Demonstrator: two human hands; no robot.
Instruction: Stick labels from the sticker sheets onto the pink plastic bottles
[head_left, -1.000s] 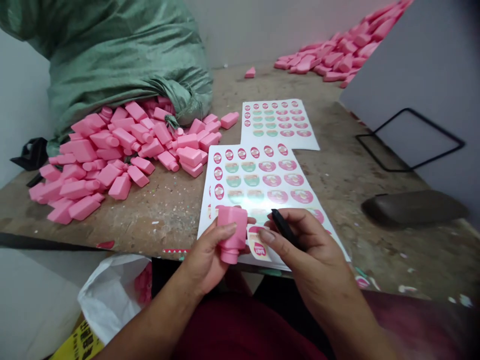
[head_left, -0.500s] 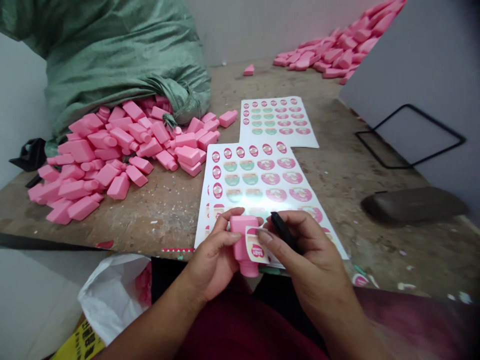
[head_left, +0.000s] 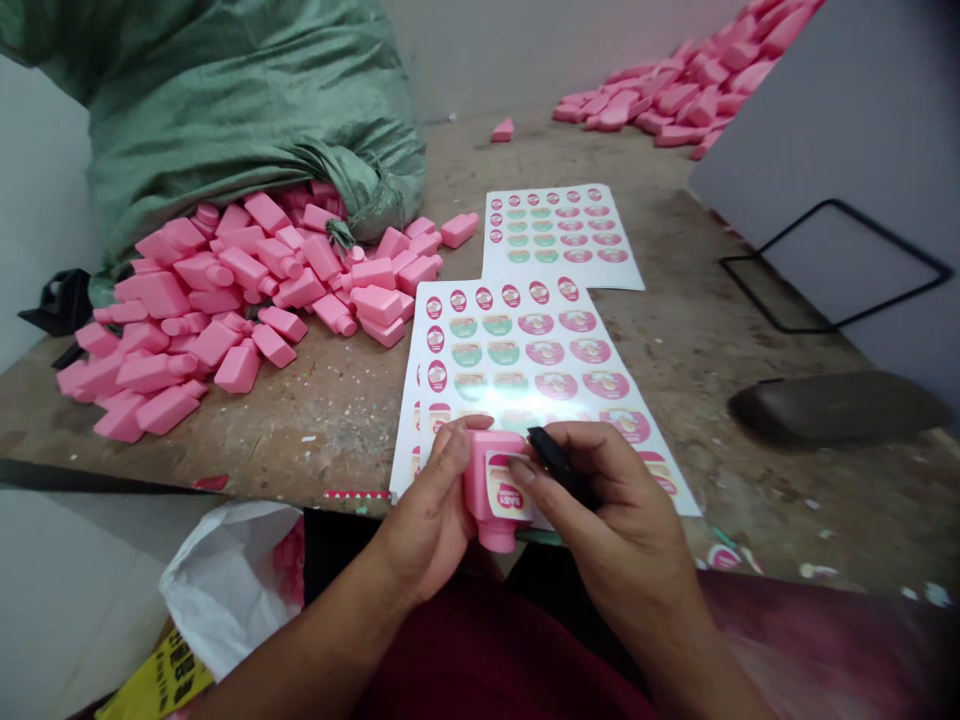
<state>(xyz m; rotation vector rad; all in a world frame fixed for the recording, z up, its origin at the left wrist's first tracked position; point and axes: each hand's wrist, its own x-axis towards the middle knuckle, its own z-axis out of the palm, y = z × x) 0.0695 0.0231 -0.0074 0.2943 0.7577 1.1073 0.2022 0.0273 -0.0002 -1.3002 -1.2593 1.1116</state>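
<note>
My left hand (head_left: 431,520) is closed round a small pink bottle (head_left: 497,537), whose neck points down towards me. A label (head_left: 507,490) with a pink badge lies on the bottle's front face. My right hand (head_left: 607,500) grips a black tool (head_left: 553,455), its tip unclear, and its thumb touches the label's upper right part. Just beyond both hands lies a sheet of stickers (head_left: 525,350) with oval and rounded pink and green labels, and another sheet seems to lie beneath it.
Pink bottles (head_left: 240,270) spill from a green sack (head_left: 247,100) at left. A second sticker sheet (head_left: 559,230) lies farther back. More bottles (head_left: 690,95) fill the back right; a dark case (head_left: 832,408) lies right. A white bag (head_left: 232,590) hangs below the edge.
The label now lies flatter and more squarely on the bottle, where before it stuck out to the right. The bottle has turned slightly, and my left thumb has shifted off its front face.
</note>
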